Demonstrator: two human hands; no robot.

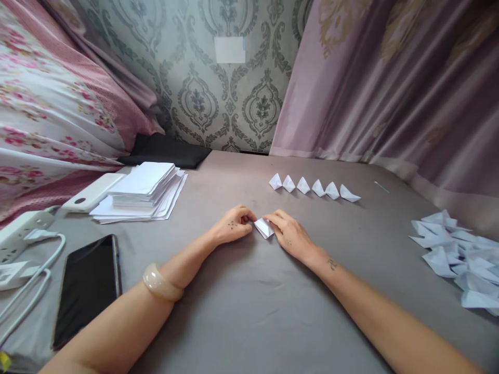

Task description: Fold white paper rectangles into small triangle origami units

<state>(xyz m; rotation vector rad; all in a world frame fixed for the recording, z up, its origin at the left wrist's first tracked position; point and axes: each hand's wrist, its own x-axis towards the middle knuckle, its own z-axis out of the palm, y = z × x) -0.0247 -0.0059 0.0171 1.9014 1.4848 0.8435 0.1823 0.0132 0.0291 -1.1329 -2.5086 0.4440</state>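
A small white folded paper (264, 228) lies on the table in front of me, creased into a squarish packet. My left hand (236, 224) has curled fingers, with thumb and index closed at the paper's left corner. From the other side, my right hand (290, 234) presses its fingers on the upper right edge of the paper; its thumb is mostly hidden. Beyond the hands stands a row of several folded paper boats (303, 185). A heap of similar folded papers (458, 254) sits at the right edge.
At left, a stack of white paper sheets (142, 179) rests beside a white box-like device (93, 192). A dark phone (88, 291), a power strip (23, 234) and white cables (49, 275) are nearer. Behind lies a black cloth or bag (167, 150). Curtains hang on both sides.
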